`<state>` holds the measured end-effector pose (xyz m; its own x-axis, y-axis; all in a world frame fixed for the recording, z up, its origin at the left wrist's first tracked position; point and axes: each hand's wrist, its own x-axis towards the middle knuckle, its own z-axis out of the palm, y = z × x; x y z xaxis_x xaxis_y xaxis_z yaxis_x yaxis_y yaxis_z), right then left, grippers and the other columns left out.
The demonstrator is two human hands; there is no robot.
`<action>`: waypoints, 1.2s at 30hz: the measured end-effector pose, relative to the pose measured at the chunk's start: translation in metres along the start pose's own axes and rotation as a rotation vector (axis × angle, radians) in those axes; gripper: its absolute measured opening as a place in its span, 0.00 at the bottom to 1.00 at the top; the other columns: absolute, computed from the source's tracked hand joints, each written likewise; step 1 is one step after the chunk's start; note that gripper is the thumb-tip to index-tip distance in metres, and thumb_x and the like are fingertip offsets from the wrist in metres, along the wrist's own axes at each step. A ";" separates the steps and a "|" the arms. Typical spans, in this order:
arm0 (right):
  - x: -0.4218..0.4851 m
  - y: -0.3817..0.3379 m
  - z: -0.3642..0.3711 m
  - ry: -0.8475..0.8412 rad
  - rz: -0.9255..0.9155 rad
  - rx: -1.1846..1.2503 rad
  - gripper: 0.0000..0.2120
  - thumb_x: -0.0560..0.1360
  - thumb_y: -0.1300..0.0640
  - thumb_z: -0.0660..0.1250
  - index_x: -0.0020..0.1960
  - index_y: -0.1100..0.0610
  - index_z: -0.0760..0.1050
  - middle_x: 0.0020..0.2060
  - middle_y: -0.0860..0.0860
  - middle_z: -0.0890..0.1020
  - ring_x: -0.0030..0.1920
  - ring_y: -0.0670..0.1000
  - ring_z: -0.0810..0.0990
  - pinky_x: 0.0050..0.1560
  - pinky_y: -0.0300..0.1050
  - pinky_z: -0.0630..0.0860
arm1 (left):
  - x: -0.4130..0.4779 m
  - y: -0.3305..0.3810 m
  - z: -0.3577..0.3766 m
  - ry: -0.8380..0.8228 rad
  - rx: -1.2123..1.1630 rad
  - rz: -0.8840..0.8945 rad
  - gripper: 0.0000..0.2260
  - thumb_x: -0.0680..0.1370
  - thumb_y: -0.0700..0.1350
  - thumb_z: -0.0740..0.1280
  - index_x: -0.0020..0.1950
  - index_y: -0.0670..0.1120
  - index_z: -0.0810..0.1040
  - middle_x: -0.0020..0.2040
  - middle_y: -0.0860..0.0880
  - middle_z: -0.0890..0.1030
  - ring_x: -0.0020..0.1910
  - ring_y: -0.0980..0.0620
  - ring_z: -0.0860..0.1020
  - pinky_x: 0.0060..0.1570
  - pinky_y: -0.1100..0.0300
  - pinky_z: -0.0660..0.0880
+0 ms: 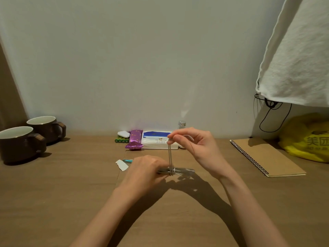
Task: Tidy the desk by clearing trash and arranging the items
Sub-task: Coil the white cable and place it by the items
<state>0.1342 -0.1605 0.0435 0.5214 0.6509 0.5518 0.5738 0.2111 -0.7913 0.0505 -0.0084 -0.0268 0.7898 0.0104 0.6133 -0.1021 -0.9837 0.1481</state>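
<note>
Desk (53, 202): wooden, standing against a pale wall. Tidying is under way, and loose items are being bundled.

Bundle (183, 170): thin grey sticks, probably pens, though too blurred to be sure. It is lying level just over the middle of the desk, with its right end sticking out free.

Left hand (146, 170): is gripping the left half of the bundle, fingers curled round it.

Right hand (195, 145): is pinching the rubber band (169, 154) between thumb and fingertip and pulling it straight up.

Rubber band: is looping the bundle at its lower end and stretching taut up to the right hand.

Next move, as a judgement: the band is probably needing a twist and another turn over the free end. The left hand should be gripping firmly while this is done, so the sticks are not fanning out or the band snapping back.

Waiting near the left hand: a paper scrap (122, 164) and a teal pen (128, 160), just beside each other.

Along the far edge:
- a white case (123, 134)
- green batteries (122, 139)
- a purple snack wrapper (135, 142)
- a tissue pack (156, 141)
- a small capped bottle (182, 124)

Far left corner: two brown mugs (17, 143).

Right edge: a spiral notebook (267, 157), with a yellow plastic bag (306, 138) beyond it.
</note>
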 end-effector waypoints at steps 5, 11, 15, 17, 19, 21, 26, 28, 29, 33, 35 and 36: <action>0.006 0.014 -0.014 0.121 0.236 0.022 0.06 0.76 0.57 0.67 0.49 0.55 0.83 0.37 0.49 0.86 0.41 0.40 0.81 0.44 0.33 0.74 | 0.009 0.017 -0.006 -0.148 -0.516 -0.033 0.04 0.70 0.52 0.74 0.40 0.54 0.84 0.28 0.59 0.77 0.29 0.57 0.73 0.29 0.58 0.69; 0.003 0.028 -0.013 0.041 0.464 -0.053 0.06 0.74 0.55 0.70 0.48 0.55 0.83 0.39 0.50 0.85 0.37 0.42 0.81 0.38 0.34 0.76 | 0.011 0.027 -0.024 -0.111 -0.946 -0.208 0.08 0.68 0.44 0.75 0.46 0.50 0.85 0.39 0.48 0.85 0.39 0.47 0.80 0.38 0.54 0.77; 0.002 0.030 -0.005 0.030 0.425 -0.208 0.09 0.74 0.60 0.69 0.38 0.49 0.81 0.31 0.48 0.82 0.31 0.50 0.74 0.35 0.34 0.70 | 0.012 0.027 -0.027 0.017 -1.071 -0.351 0.07 0.68 0.40 0.74 0.45 0.46 0.85 0.29 0.54 0.81 0.30 0.63 0.74 0.31 0.70 0.71; 0.001 0.031 -0.005 0.021 0.409 -0.177 0.06 0.74 0.57 0.69 0.41 0.50 0.82 0.28 0.45 0.82 0.29 0.43 0.72 0.30 0.30 0.68 | 0.014 0.021 -0.026 0.095 -1.125 -0.438 0.08 0.66 0.44 0.74 0.43 0.44 0.84 0.25 0.55 0.75 0.25 0.60 0.68 0.26 0.68 0.65; -0.001 0.033 -0.003 -0.005 0.415 -0.142 0.05 0.75 0.55 0.69 0.46 0.53 0.83 0.33 0.45 0.85 0.33 0.43 0.75 0.32 0.30 0.70 | 0.014 0.014 -0.023 0.149 -1.151 -0.505 0.10 0.65 0.48 0.72 0.41 0.44 0.84 0.23 0.54 0.71 0.24 0.57 0.64 0.24 0.65 0.62; -0.001 0.035 0.000 -0.031 0.428 -0.161 0.05 0.75 0.54 0.69 0.46 0.53 0.83 0.35 0.47 0.86 0.34 0.44 0.75 0.33 0.31 0.70 | 0.015 0.010 -0.021 0.165 -1.176 -0.547 0.08 0.66 0.49 0.71 0.40 0.45 0.82 0.21 0.53 0.69 0.22 0.56 0.63 0.23 0.64 0.62; -0.001 0.038 0.005 -0.087 0.439 -0.276 0.07 0.75 0.54 0.68 0.49 0.55 0.83 0.37 0.47 0.85 0.31 0.33 0.77 0.33 0.29 0.67 | 0.015 0.004 -0.017 0.131 -1.238 -0.600 0.09 0.68 0.50 0.70 0.42 0.46 0.81 0.21 0.53 0.65 0.22 0.56 0.61 0.22 0.64 0.62; -0.002 0.038 0.004 -0.103 0.433 -0.285 0.05 0.75 0.55 0.69 0.47 0.53 0.83 0.36 0.46 0.85 0.35 0.37 0.79 0.38 0.34 0.71 | 0.016 0.004 -0.017 0.137 -1.273 -0.647 0.08 0.70 0.50 0.70 0.43 0.47 0.83 0.22 0.53 0.64 0.22 0.55 0.60 0.22 0.64 0.60; -0.002 0.037 0.003 -0.110 0.419 -0.293 0.04 0.75 0.54 0.69 0.45 0.52 0.83 0.35 0.46 0.86 0.38 0.40 0.81 0.42 0.37 0.74 | 0.017 0.003 -0.017 0.149 -1.278 -0.681 0.08 0.71 0.50 0.70 0.44 0.46 0.83 0.22 0.53 0.63 0.22 0.55 0.59 0.22 0.64 0.59; -0.002 0.031 -0.003 -0.101 0.277 -0.341 0.04 0.74 0.53 0.70 0.42 0.49 0.83 0.36 0.45 0.85 0.37 0.39 0.80 0.40 0.32 0.74 | 0.018 -0.008 -0.017 0.195 -1.217 -0.790 0.07 0.75 0.45 0.68 0.42 0.43 0.82 0.20 0.54 0.63 0.20 0.56 0.59 0.20 0.66 0.58; -0.003 0.027 -0.005 -0.102 0.191 -0.375 0.04 0.73 0.52 0.71 0.43 0.50 0.83 0.36 0.44 0.85 0.33 0.37 0.76 0.35 0.30 0.70 | 0.018 -0.013 -0.018 0.203 -1.188 -0.821 0.08 0.76 0.44 0.67 0.38 0.44 0.80 0.20 0.55 0.63 0.19 0.57 0.59 0.19 0.67 0.57; -0.003 0.026 -0.006 -0.105 0.157 -0.397 0.03 0.73 0.52 0.71 0.43 0.50 0.83 0.36 0.44 0.85 0.33 0.38 0.76 0.34 0.30 0.70 | 0.018 -0.015 -0.019 0.203 -1.167 -0.824 0.09 0.76 0.43 0.67 0.36 0.44 0.80 0.20 0.55 0.63 0.19 0.57 0.59 0.19 0.67 0.58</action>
<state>0.1513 -0.1613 0.0232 0.5664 0.7277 0.3868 0.7015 -0.1794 -0.6897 0.0548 0.0098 -0.0037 0.7790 0.6144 0.1254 -0.1734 0.0189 0.9847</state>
